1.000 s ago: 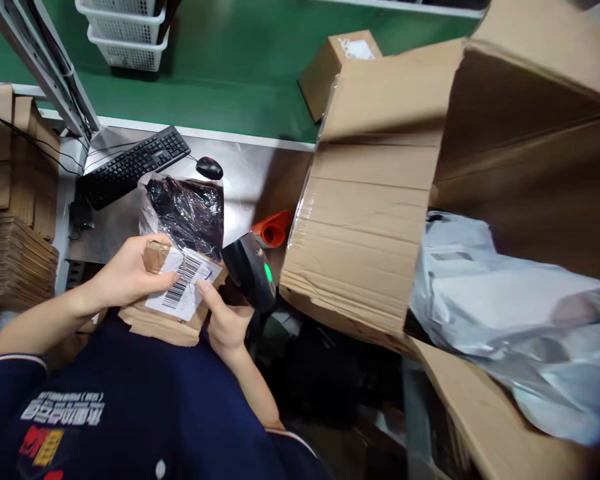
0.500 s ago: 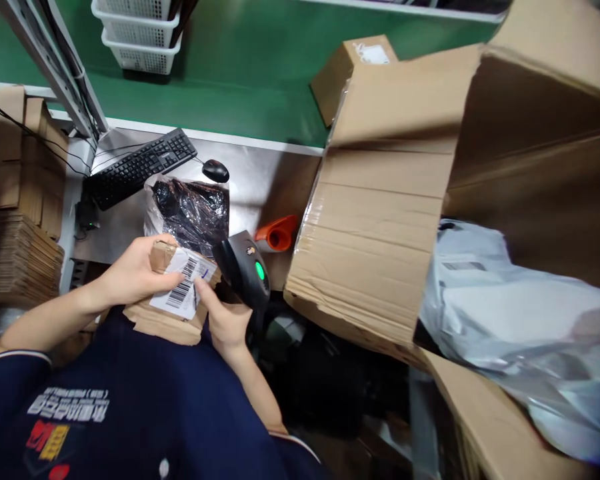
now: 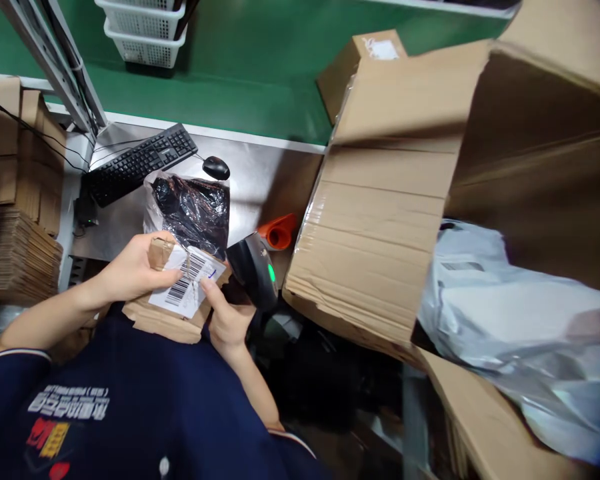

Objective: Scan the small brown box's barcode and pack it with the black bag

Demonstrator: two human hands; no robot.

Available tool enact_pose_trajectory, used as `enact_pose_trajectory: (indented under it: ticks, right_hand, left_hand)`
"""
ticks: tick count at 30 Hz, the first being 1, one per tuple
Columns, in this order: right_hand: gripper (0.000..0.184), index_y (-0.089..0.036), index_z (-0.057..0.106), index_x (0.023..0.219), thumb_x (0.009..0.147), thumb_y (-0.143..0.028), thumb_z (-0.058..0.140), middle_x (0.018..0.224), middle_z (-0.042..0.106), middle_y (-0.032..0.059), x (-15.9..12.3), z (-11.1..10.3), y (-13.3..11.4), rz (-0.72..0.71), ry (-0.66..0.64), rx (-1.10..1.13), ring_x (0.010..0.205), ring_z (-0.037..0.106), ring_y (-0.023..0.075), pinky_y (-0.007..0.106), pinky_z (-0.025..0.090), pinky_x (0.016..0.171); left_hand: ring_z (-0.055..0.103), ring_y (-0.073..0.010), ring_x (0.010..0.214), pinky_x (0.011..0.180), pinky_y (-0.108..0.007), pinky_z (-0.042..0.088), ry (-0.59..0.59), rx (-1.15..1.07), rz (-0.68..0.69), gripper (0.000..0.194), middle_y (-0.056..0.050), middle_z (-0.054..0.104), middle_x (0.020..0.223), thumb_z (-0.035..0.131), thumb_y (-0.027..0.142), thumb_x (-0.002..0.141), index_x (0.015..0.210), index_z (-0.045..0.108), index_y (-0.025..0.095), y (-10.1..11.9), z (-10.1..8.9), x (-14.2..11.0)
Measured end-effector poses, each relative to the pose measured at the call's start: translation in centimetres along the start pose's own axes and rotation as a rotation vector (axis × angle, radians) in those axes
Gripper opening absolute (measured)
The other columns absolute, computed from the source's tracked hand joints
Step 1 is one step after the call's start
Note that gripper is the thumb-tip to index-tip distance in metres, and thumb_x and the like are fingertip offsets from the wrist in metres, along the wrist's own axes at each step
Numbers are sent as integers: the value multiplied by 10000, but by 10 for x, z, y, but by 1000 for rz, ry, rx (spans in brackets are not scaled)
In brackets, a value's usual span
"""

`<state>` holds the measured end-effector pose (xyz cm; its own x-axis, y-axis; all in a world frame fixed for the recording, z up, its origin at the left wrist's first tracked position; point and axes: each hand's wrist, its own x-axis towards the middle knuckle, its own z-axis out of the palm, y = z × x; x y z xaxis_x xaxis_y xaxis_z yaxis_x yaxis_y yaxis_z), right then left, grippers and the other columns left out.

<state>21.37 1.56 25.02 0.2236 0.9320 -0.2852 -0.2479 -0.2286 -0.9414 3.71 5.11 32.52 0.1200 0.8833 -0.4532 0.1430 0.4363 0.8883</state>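
A small brown cardboard parcel (image 3: 153, 319) with a white barcode label (image 3: 186, 288) rests against my chest. My left hand (image 3: 130, 270) grips its upper left corner, thumb on the label. My right hand (image 3: 226, 320) holds the handle of a black barcode scanner (image 3: 254, 267) with a green light, while its thumb presses the label's right edge. The scanner head sits just right of the parcel.
A black item in clear plastic (image 3: 193, 210), a keyboard (image 3: 137, 163), a mouse (image 3: 217, 167) and an orange tape piece (image 3: 277, 231) lie on the metal table (image 3: 260, 177). A large open carton (image 3: 380, 220) with grey mailer bags (image 3: 505, 313) stands right. Flat cardboard stacks (image 3: 15, 247) stand left.
The scanner head swung slightly left toward the label and back to the right. Both hands stay on the parcel; the view shifted a little.
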Motion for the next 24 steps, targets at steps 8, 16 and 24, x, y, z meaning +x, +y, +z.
enact_pose_trajectory:
  ticks: [8,16,24]
  right_hand:
    - [371,-201,843,1014,761,-464,909,999,864,79,-1,-5,1,16,-116,-10,986,827,303,558,668,1051]
    - [363,-212,832,981,737,-466,918,1042,863,92,3,0,-5,38,-124,15,1045,815,315,562,679,1014]
    - [521,-206,817,1084,656,-469,956,1050,859,88,7,2,-5,69,-68,19,1057,803,322,564,649,1052]
  left_hand:
    - [581,-128,628,591,-229,509,-7,3,-6,299,39,645,706,839,299,644,811,614,193,1,0,1]
    - [579,-121,617,582,-225,505,-12,-39,0,338,43,639,707,865,284,642,839,605,195,-2,0,3]
    - [724,-189,774,700,-275,600,-49,-134,6,428,-42,779,916,891,361,703,1037,700,173,-3,-2,6]
